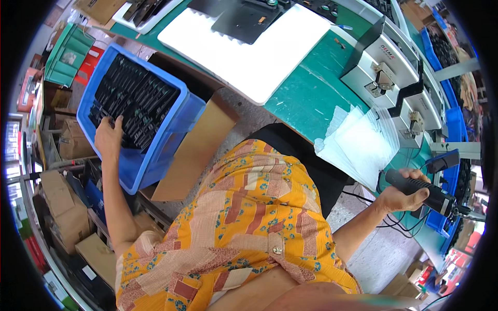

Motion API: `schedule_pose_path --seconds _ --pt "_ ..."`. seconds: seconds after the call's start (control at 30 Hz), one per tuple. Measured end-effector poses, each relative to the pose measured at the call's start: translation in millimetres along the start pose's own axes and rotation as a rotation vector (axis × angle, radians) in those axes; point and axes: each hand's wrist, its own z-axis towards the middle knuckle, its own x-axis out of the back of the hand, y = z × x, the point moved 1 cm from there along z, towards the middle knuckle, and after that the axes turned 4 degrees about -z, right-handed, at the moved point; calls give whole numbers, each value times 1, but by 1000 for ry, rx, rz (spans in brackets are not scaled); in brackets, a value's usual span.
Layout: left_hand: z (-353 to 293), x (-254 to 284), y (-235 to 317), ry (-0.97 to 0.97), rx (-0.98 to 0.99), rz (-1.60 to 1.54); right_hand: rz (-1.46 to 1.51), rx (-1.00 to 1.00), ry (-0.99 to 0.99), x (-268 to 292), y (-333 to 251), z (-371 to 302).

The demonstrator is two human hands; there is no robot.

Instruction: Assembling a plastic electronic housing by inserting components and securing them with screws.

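Evidently the step in hand was picking: my left hand was in the blue bin, fingertips at the packed black parts, though I couldn't tell whether they had closed on one. Well apart from it, my right hand was wrapped around a black cylindrical tool. I judged the next move called for freeing one part without dragging its neighbours.
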Motion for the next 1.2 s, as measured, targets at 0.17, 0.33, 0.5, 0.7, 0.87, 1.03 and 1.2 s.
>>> schedule_pose_path --seconds 0.17,0.33,0.5,0.7,0.87,1.03,1.2 --pt "-42 12 197 109 -431 -767 23 55 -68 12 -12 37" --pt "-20 4 318 334 -685 -445 11 34 -82 18 -11 38" --pt "-15 11 383 -40 -559 -381 -50 38 -103 21 -11 38" --pt "-22 3 390 197 -631 -423 -103 56 -96 20 -13 36" --pt "-25 15 387 211 -634 -516 -15 50 -135 29 -14 39" --pt "-56 39 372 171 -791 -630 208 4 -171 43 -2 39" --pt "-125 78 378 -61 -1265 -865 202 1 -191 26 -4 37"
